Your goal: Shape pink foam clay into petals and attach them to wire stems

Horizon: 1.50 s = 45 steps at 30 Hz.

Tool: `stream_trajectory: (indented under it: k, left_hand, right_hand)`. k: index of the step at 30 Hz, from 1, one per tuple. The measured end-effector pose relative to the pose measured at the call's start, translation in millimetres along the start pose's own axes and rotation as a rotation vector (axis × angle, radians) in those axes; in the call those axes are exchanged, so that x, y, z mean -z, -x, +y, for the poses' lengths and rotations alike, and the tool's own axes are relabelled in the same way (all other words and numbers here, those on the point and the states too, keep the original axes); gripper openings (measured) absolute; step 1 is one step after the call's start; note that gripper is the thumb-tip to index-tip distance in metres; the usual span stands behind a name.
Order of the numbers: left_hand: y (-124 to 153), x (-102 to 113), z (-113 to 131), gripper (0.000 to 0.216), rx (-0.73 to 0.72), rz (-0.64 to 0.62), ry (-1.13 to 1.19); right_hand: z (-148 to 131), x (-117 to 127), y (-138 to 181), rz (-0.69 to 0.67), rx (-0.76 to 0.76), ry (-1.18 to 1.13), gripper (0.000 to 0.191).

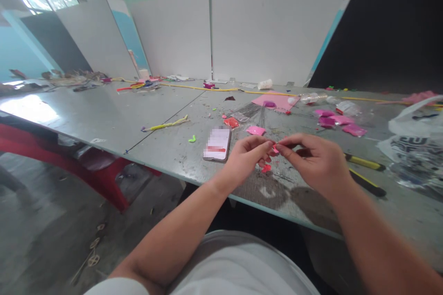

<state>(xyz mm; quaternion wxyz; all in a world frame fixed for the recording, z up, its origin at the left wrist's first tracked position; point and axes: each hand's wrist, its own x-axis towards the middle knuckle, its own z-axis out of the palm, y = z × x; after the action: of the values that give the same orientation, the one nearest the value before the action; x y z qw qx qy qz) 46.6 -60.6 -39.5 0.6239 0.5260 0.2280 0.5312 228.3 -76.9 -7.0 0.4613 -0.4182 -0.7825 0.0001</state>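
Observation:
In front of me, over the table's near edge, both hands meet at a small pinkish-red piece (275, 148) that looks like modelling clay. My left hand (247, 156) pinches it between thumb and fingers. From the other side, my right hand (314, 159) grips it with thumb and forefinger, covering most of it. Just below the fingers is a red scrap (266, 168). A phone (217, 144) with a lit screen lies left of my left hand. Beyond the hands are a pink packet (256, 130) and a red packet (231, 122).
Right of my right hand lies a tool with yellow-and-black handles (367, 162), beside a white plastic bag (418, 133). Several pink and purple packets (341, 120) and clear bottles (348, 108) lie farther back. Yellow-wrapped wires (166, 125) and a green bit (192, 138) lie leftward.

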Motion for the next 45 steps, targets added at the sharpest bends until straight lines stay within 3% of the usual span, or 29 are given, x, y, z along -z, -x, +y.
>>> stream_trajectory:
  k: [5,9,15,22,24,28,33,37,45]
  left_hand:
    - [4,3,-5,0.042,-0.118,0.01,-0.35]
    - [6,4,-4,0.042,-0.151,0.009,-0.41]
    - [7,4,-2,0.037,-0.188,0.1,-0.376]
    - [-1,16,7,0.024,-0.265,0.396,0.023]
    - [-2,17,11,0.024,-0.24,0.418,0.084]
    - [1,13,10,0.028,-0.097,0.215,0.124]
    - [7,8,9,0.036,0.032,-0.062,-0.115]
    - [9,7,12,0.034,0.042,-0.121,-0.102]
    - [6,10,6,0.035,0.056,-0.116,-0.097]
  right_hand:
    - [10,-2,0,-0.036,0.311,0.133,0.009]
    - [16,-1,0,-0.04,0.44,0.142,0.012]
    - [13,3,0,-0.031,0.382,0.096,0.02]
    - [5,3,0,0.144,0.229,0.096,0.015]
    - [1,3,0,0.174,0.181,0.065,0.01]
    - [-4,3,2,0.085,0.124,-0.057,0.002]
    - [-3,-1,2,-0.051,0.185,-0.13,0.003]
    - [-2,-6,3,-0.081,0.245,-0.153,0.015]
    - [-5,-6,4,-0.03,0.27,-0.091,0.022]
